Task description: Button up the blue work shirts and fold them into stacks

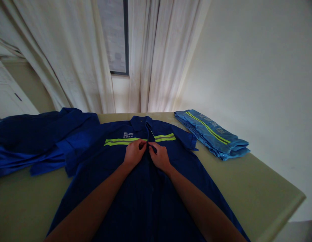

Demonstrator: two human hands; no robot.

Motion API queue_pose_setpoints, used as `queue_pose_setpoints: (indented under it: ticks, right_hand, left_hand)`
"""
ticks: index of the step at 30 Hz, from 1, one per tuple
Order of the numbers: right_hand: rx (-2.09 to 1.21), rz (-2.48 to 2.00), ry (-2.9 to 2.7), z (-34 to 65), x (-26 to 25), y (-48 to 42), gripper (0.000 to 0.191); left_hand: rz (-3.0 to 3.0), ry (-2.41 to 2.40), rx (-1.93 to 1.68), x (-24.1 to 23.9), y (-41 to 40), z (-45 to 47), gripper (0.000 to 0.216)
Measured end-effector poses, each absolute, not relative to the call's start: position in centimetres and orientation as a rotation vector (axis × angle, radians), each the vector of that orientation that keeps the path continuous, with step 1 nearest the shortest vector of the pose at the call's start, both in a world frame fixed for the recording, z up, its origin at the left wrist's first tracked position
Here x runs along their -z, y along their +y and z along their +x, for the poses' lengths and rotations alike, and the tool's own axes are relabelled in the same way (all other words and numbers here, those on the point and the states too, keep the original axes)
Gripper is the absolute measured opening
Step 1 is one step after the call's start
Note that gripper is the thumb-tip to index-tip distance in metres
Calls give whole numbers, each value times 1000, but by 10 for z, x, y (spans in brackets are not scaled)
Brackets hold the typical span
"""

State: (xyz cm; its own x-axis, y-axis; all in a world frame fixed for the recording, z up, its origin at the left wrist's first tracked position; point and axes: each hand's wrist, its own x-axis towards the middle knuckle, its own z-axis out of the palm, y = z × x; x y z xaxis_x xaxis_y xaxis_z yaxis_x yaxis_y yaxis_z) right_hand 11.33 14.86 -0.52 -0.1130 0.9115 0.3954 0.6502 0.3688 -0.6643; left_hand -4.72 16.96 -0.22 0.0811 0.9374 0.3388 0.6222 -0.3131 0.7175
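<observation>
Cream curtains (168, 50) hang in folds from ten round to twelve o'clock, parted at eleven around a window (112, 37) with a dark frame (126, 40) and a greyish pane. A plain pale wall (259, 67) fills one to three. At nine stands a white panelled unit (7, 89) with a dark handle (18, 97). The yellowish-green table (246, 181) shows its corner at four, in dim light.
</observation>
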Motion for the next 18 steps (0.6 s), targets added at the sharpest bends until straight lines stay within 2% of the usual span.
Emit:
queue_pose_setpoints:
  ticks: [7, 12, 18]
  right_hand:
    - [-416, -1441, -1937, 110, -3, 141, 39]
    - [-380, -1442, -1949, 111, -6, 138, 38]
    - [-409, -1382, -1897, 112, -6, 141, 33]
  left_hand:
    - [1872, 1444, -1130, 5, 175, -51, 15]
    - [1792, 1320, -1209, 5, 179, -53, 28]
    - [1616, 1224, -1167, 13, 193, -56, 22]
